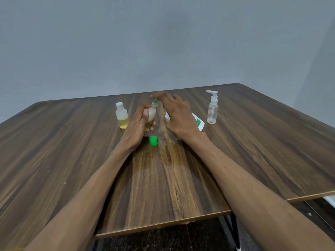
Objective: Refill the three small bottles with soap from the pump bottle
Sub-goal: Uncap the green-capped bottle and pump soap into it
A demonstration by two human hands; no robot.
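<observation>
Wood-grain worktop (181, 187) fills my view, a grey wall (163, 42) behind it. My left hand (140, 122) grips 1 small bottle (151, 115), uncapped and tilted under the green nozzle (157, 101). My right hand (178, 115), fingers spread, rests over the pump bottle (198, 123). A green cap (153, 140) sits near; 2 more bottles, capped (122, 115) and clear (212, 109), stand apart.

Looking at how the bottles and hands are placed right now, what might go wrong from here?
The left hand holds the open small bottle tilted, so soap may miss its narrow neck or spill. The green cap sits loose near the left wrist and could be knocked away. The right hand is blurred over the pump bottle, which might tip.
</observation>
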